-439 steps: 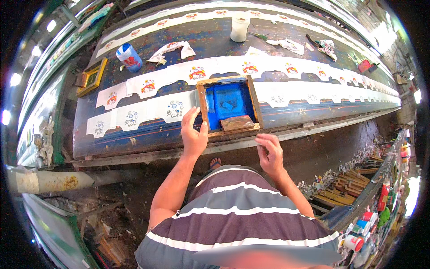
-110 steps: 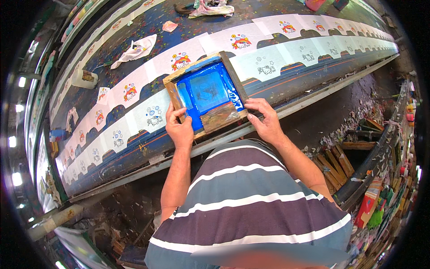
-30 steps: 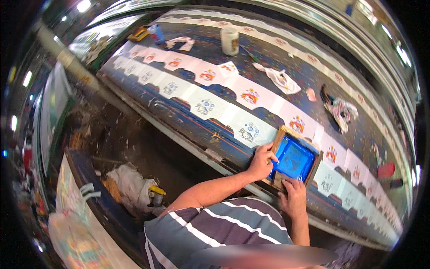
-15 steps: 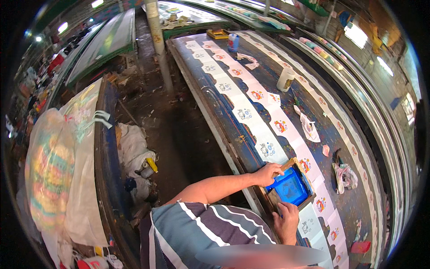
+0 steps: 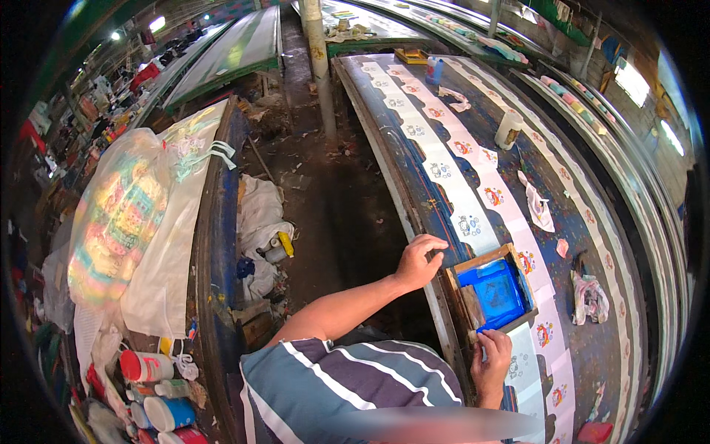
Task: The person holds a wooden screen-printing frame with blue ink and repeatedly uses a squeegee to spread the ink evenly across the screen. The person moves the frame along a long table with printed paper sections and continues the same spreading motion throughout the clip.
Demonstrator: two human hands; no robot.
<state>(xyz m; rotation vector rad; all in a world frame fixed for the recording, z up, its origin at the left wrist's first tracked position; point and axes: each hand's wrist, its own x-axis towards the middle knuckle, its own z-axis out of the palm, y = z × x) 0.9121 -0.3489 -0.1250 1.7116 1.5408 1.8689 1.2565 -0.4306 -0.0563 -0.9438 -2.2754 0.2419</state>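
A wooden screen-printing frame (image 5: 528, 285) with blue ink on its mesh rests across a strip of white printed fabric pieces (image 5: 452, 189). My right hand (image 5: 492, 364) has its fingers closed over the near edge of the frame, beside a blue-stained part. A wooden block or squeegee piece (image 5: 471, 305) lies along the frame's left side inside. My left hand (image 5: 421, 261) hovers off the frame's far left corner, over the table edge, fingers bent but apart, with nothing seen in it. Pink printed pieces (image 5: 506, 216) run alongside, carrying red and orange figures.
On the dark, paint-spotted table (image 5: 473, 111) stand a white cylinder container (image 5: 508, 130) and a blue bottle (image 5: 434, 71). Crumpled rags (image 5: 589, 299) lie at the right. Left of the aisle, a plastic bag of colourful goods (image 5: 122, 222) and paint tubs (image 5: 168, 413) sit on another table.
My left hand has let go of the frame's far corner and moved back to the left. My right hand stays at the frame's near edge. The view has turned left.
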